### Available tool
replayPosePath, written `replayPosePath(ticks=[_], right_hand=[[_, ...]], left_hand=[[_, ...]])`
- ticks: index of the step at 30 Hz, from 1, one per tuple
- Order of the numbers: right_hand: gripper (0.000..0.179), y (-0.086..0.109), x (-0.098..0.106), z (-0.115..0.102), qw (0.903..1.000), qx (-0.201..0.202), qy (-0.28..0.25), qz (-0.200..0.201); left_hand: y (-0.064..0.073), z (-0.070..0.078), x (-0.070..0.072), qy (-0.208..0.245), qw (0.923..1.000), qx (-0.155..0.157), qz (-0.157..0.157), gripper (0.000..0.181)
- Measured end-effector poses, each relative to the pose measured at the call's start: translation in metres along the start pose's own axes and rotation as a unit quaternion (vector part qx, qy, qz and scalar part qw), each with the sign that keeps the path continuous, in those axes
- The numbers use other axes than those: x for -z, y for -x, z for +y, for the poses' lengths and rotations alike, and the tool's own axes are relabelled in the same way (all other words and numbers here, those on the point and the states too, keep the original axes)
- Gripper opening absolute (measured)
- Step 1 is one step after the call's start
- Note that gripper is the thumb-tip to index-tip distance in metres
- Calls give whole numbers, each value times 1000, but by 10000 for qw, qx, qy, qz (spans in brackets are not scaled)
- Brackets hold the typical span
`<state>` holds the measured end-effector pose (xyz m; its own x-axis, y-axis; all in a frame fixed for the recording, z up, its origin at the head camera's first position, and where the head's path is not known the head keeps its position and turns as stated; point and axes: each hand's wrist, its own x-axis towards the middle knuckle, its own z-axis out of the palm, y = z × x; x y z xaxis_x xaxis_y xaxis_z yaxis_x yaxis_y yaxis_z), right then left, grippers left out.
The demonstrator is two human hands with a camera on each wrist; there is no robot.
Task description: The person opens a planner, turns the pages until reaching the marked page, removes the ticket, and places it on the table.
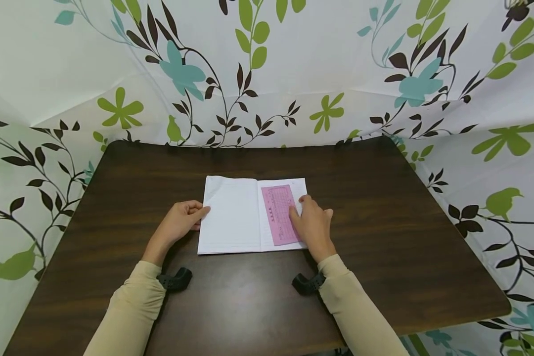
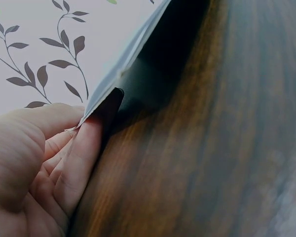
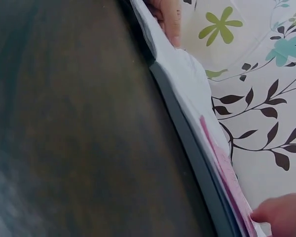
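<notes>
An open notebook (image 1: 231, 217) with white lined pages lies on the dark wooden table, spread flat around its middle fold. On its right page rests a pink printed slip of paper (image 1: 279, 215), slightly tilted. My left hand (image 1: 181, 221) pinches the notebook's left edge, thumb above and fingers beneath; the left wrist view shows that edge raised from the wood. At the other side, my right hand (image 1: 313, 222) holds the right edge, its thumb over the slip. Its other fingers are partly hidden. The right wrist view catches the thumb (image 3: 281, 215) beside the slip's edge.
The brown tabletop (image 1: 409, 237) extends around the notebook on every side. A white curtain (image 1: 276, 74) with leaf and flower prints hangs behind and beside the table. Each wrist wears a black strap-like device (image 1: 176, 280) near the sleeve cuff.
</notes>
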<state>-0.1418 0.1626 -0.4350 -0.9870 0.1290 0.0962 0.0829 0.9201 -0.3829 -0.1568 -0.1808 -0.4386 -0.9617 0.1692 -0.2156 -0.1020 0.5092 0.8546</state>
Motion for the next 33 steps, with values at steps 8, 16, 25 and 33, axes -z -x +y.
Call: replayPosePath(ticks=[8,16,25,33], right_hand=[[41,4,-1,0,9998,4,-187,25],[30,1,7,0,9984,-36,-571,-50],[28,-7,16,12,9919,-251,-1105,-583],[31,-20,43,62,9791,127,-1410,-1462]], left_hand=[[1,1,-1,85,10000,-36,-6,39],[1,1,0,206,9998,-20,16,39],[0,0,0,117,9999,-43,11,40],[-1,-3,0,86,9999,-22,-56,40]])
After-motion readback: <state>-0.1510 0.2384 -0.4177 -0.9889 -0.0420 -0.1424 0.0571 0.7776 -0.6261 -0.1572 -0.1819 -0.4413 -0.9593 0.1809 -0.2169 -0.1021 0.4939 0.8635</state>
